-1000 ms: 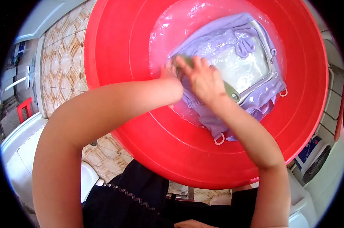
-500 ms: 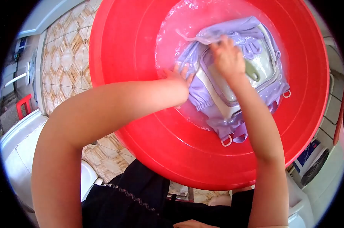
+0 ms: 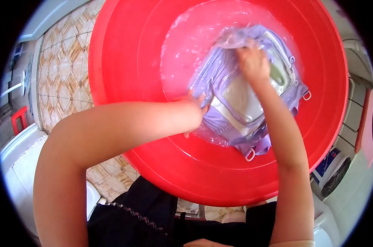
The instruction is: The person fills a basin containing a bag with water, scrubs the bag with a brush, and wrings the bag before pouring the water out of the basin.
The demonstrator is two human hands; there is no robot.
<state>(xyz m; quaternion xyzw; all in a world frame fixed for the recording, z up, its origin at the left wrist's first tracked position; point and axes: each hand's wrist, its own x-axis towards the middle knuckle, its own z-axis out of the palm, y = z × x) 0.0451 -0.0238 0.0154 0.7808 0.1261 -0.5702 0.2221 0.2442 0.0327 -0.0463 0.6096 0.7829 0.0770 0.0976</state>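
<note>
A wet purple backpack [image 3: 229,99] with a clear front window lies in soapy water inside a large red basin [image 3: 128,61]. My left hand [image 3: 194,111] rests against the bag's left side, fingers spread on the purple fabric. Over the bag's upper part, my right hand [image 3: 254,64] is closed and slightly blurred. An olive-green brush handle [image 3: 278,75] with a rounded end sticks out beside that hand; the bristles are hidden. White D-rings and purple straps hang at the bag's lower edge.
Patterned floor tiles [image 3: 63,78] show left of the basin. A blue-and-white bucket [image 3: 330,168] stands to the right, below a metal rack [image 3: 349,115]. A red-framed object [image 3: 19,119] is at far left. My dark-clothed legs [image 3: 145,206] are right below the basin.
The bag has turned a little and its top has shifted down, uncovering lettering on the front. My right hand has moved slightly right, while my left hand sits lower in view.
</note>
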